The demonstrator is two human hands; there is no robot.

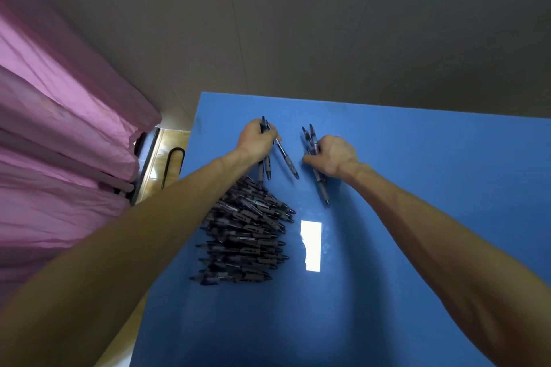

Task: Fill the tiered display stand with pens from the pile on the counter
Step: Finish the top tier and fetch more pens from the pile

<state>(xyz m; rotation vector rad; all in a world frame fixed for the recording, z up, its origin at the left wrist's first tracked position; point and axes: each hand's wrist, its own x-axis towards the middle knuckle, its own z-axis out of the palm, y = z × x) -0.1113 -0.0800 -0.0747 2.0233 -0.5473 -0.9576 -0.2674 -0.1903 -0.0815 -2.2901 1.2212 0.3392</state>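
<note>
A pile of several dark pens (244, 235) lies on the blue counter (417, 188), toward its left side. Beyond the pile, my left hand (256, 140) grips a small bunch of pens (286, 158) whose tips point back toward me. To the right, my right hand (334, 155) holds another small bunch of pens (322, 191), their ends sticking out past the fingers on both sides. Both hands are low over the counter. No display stand is in view.
A pink curtain (59, 143) hangs at the left beside the counter's left edge. A grey wall (298, 24) stands behind the counter. A bright reflection (311, 246) shines on the counter right of the pile. Wooden floor (170, 152) shows at the left.
</note>
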